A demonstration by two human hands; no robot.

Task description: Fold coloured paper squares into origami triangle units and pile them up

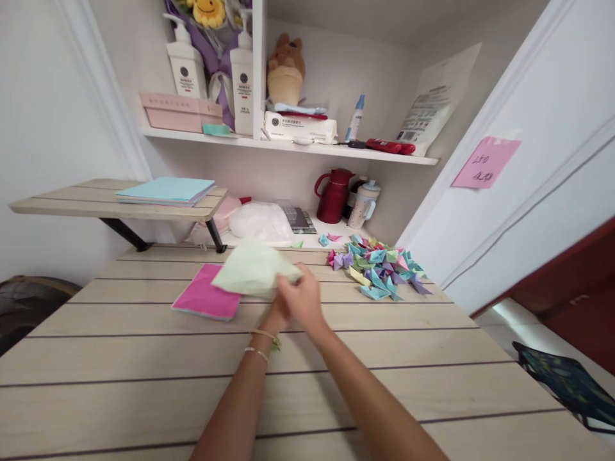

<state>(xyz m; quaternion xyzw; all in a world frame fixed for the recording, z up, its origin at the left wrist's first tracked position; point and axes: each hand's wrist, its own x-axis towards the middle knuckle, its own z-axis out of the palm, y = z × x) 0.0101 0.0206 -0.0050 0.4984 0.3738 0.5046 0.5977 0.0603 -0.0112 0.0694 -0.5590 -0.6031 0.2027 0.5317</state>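
A pale green sheet of origami paper (257, 267), creased and slightly bent, is held above the wooden table. My right hand (306, 296) pinches it at its right corner, thumb on top. Close against it, my left hand (279, 312) grips the same sheet from below, its fingers mostly hidden by the paper and the other hand. Partly under the sheet's left end lies a stack of paper with a magenta top (206, 293). To the right sits a heap of folded paper pieces (382, 262) in blue, purple, green, pink and yellow.
A small raised wooden shelf (62, 195) at left bears a stack of light blue paper (166, 190). Behind the table stand a red jug (333, 197), a pale tumbler (364, 205) and a white plastic bag (262, 222). Bottles and boxes fill the shelf (288, 146) above.
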